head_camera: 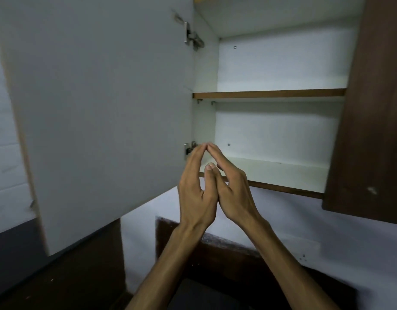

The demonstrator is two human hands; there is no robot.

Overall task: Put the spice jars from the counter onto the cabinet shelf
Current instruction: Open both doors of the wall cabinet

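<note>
With the left hand point(196, 193) and right hand point(232, 191) pressed together empty, fingertips touching below the bare lower shelf point(271, 173) (no spice jars visible), the person should part them and reach down

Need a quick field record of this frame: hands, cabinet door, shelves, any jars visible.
left hand: empty, fingertips touching the right hand
right hand: empty, pressed against the left, raised in front of the cabinet
cabinet door: swung open to the left
upper shelf: no jars on it
lower shelf: no jars on it
spice jars: none in view
counter: not clearly in view
</note>
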